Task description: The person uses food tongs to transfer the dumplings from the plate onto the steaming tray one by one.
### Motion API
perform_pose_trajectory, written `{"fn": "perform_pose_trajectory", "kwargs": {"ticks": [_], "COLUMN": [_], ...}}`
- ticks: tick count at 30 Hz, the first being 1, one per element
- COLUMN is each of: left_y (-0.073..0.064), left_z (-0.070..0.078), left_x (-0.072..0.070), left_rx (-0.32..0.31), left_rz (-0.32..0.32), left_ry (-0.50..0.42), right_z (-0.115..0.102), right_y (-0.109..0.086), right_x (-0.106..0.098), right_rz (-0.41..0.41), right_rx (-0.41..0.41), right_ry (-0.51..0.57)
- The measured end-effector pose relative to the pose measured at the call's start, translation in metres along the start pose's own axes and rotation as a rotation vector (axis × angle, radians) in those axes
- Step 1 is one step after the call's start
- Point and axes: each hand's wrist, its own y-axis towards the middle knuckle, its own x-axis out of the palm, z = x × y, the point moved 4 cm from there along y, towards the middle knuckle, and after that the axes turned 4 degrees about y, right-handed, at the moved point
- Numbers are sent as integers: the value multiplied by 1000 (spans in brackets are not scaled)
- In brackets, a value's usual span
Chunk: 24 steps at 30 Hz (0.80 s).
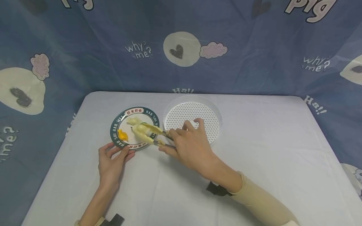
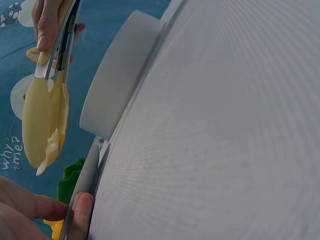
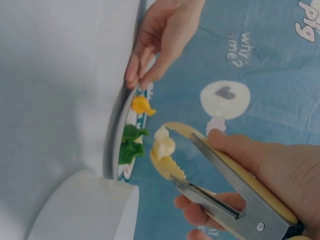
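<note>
My left hand (image 1: pixel 111 164) pinches the near rim of a green-bordered plate (image 1: pixel 114 128), thumb above and fingers beneath. In my right hand (image 1: pixel 193 146) are yellow-tipped metal tongs (image 3: pixel 217 170), held over the plate. A small cream-white piece, dumpling-like in shape (image 3: pixel 164 145), sits between the tong tips. On the plate lie an orange-yellow piece (image 1: pixel 123 135) and green leaf-like pieces (image 3: pixel 131 145), the green mostly hidden behind the tongs in the head view. Another pale piece (image 1: pixel 134 121) shows near the plate's middle.
Right of the plate stands a round white tray with a perforated base (image 1: pixel 195 108), its side wall raised. A white cloth (image 1: pixel 268 150) covers the table. Behind hangs a blue printed curtain (image 1: pixel 113 62).
</note>
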Motion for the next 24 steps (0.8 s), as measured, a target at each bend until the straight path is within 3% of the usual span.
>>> {"fn": "perform_pose_trajectory", "kwargs": {"ticks": [24], "left_y": [1], "left_z": [0], "left_x": [0], "left_rx": [12], "left_rz": [-9], "left_ry": [5], "right_z": [50], "right_y": [-22], "right_x": [-20], "right_rz": [77], "right_rx": [150], "right_ry": [46]}}
